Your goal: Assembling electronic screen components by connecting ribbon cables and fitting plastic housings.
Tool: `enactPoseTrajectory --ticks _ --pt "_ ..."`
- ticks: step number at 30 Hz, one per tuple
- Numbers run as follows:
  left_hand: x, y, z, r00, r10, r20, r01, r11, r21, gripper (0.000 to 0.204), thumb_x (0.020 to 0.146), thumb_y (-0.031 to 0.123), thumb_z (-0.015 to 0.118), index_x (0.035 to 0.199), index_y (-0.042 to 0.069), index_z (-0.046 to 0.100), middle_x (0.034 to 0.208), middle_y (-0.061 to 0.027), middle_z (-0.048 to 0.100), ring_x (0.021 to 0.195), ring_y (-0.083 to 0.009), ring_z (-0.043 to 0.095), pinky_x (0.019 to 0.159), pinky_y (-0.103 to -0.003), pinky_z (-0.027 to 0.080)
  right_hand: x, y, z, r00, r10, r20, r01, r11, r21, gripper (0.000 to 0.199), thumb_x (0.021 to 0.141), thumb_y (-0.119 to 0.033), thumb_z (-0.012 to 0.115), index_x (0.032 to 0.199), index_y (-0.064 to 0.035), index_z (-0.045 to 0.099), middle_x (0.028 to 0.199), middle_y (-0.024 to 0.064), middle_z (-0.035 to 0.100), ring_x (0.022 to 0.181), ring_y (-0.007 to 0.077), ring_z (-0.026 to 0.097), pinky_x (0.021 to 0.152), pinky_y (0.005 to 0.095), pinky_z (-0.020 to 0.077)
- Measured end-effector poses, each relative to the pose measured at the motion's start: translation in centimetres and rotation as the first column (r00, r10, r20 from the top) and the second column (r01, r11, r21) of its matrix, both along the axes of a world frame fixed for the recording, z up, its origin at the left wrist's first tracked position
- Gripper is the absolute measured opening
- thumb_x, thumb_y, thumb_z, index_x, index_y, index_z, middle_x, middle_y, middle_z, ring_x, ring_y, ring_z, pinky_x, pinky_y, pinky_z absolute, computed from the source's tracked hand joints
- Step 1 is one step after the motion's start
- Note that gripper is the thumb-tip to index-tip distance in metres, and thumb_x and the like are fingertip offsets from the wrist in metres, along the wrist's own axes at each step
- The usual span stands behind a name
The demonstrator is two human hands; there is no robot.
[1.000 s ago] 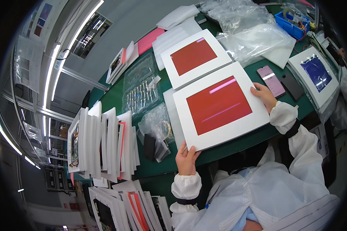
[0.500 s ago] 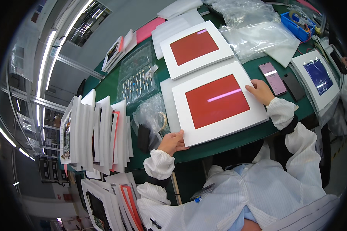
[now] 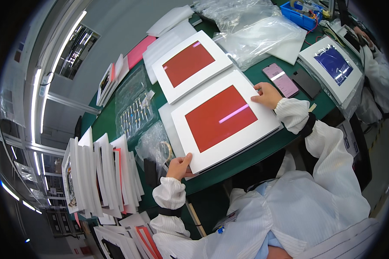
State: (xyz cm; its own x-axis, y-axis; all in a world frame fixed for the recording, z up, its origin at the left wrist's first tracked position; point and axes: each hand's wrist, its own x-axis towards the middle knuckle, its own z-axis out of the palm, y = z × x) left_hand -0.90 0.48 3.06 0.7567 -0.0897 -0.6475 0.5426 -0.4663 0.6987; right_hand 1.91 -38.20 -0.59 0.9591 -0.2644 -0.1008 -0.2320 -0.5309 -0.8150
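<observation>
A white-framed display panel point(image 3: 263, 116) with a red screen lies on a foam sheet at the near edge of the green table. My left hand point(image 3: 180, 167) grips its near left corner, thumb on top and fingers tucked at the edge. My right hand point(image 3: 267, 96) holds its right edge, thumb on the frame and fingertips partly hidden. Beyond it, overlapped by its far edge, lies a second white-framed panel point(image 3: 225, 64), also with a red screen.
Foam-separated panels point(image 3: 101, 172) stand stacked at left. A clear tray point(image 3: 136, 112) holds several small cables. A phone point(image 3: 281, 80), a dark block point(image 3: 307, 84) and a bagged panel with a blue screen point(image 3: 333, 64) lie right. A blue bin point(image 3: 300, 17) and plastic bags point(image 3: 255, 34) are behind. Another person's sleeve point(image 3: 378, 71) shows at far right.
The view has shifted, so the table appears lower and further left. Both hands keep hold of the near panel; its near edge looks slightly raised, with a dark layer showing beneath.
</observation>
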Motion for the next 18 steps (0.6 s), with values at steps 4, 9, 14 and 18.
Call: enactPoseTrajectory --ticks 4,9,14,18 --pt "0.0 -0.3 -0.2 0.996 -0.044 0.076 0.038 0.996 0.078 0.051 0.089 0.036 0.057 0.099 -0.014 0.055 0.083 -0.0204 0.064 0.069 -0.027 0.067 0.061 -0.035 0.059 -0.2 -0.1 -0.3 0.999 -0.043 -0.021 0.043 0.998 0.034 0.05 0.075 -0.016 0.072 0.116 0.0057 0.053 0.092 0.0132 0.06 0.08 0.0199 0.06 0.073 0.0285 0.0485" --pt "-0.1 -0.1 -0.8 0.996 -0.021 0.092 0.015 0.998 0.064 0.051 0.089 0.035 0.058 0.098 -0.015 0.055 0.08 -0.0203 0.064 0.064 -0.0259 0.067 0.057 -0.034 0.058 -0.4 -0.1 0.1 0.998 -0.053 -0.028 0.054 0.998 0.041 0.052 0.074 -0.017 0.073 0.116 0.0052 0.053 0.094 0.0141 0.06 0.083 0.0213 0.06 0.075 0.0287 0.0485" --pt "0.0 0.0 -1.1 0.993 -0.029 0.116 0.022 0.998 0.062 0.049 0.089 0.033 0.059 0.095 -0.016 0.056 0.08 -0.02 0.064 0.063 -0.0253 0.067 0.055 -0.033 0.058 -0.6 -0.2 0.1 0.998 -0.058 -0.011 0.058 0.997 0.043 0.054 0.072 -0.018 0.075 0.116 0.0058 0.054 0.094 0.0143 0.06 0.085 0.0214 0.059 0.077 0.0285 0.0476" --pt "-0.1 0.2 -1.3 0.988 -0.036 0.15 0.025 0.997 0.073 0.047 0.089 0.032 0.059 0.095 -0.015 0.057 0.079 -0.019 0.064 0.062 -0.0243 0.066 0.055 -0.032 0.058 -0.5 -0.4 -0.1 0.999 -0.044 -0.011 0.044 0.998 0.054 0.055 0.07 -0.017 0.076 0.115 0.0073 0.055 0.093 0.0139 0.06 0.083 0.0201 0.059 0.076 0.0279 0.0477"
